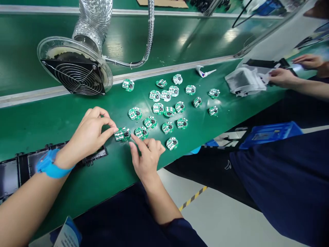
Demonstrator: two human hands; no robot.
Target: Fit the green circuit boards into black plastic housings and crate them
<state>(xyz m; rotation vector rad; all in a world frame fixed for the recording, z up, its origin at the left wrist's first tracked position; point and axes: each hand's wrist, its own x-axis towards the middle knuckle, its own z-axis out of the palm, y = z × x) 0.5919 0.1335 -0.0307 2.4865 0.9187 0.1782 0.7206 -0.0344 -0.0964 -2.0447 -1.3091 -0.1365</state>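
Several small round green circuit boards [166,103] lie scattered on the green bench top [195,137]. My left hand [88,133], with a blue wrist strap [50,164], pinches the left side of one board [122,134] between thumb and forefinger. My right hand [146,154] is just to the right of it, fingers curled, its forefinger tip touching the right edge of the same board. Another board [141,132] lies right above my right hand's fingers.
A round fume extractor fan [74,73] on a silver hose stands at the back left. Black plastic trays [15,168] lie under my left forearm. A co-worker's hands [282,77] handle a white part [245,81] at the right. A white tube [204,72] lies nearby.
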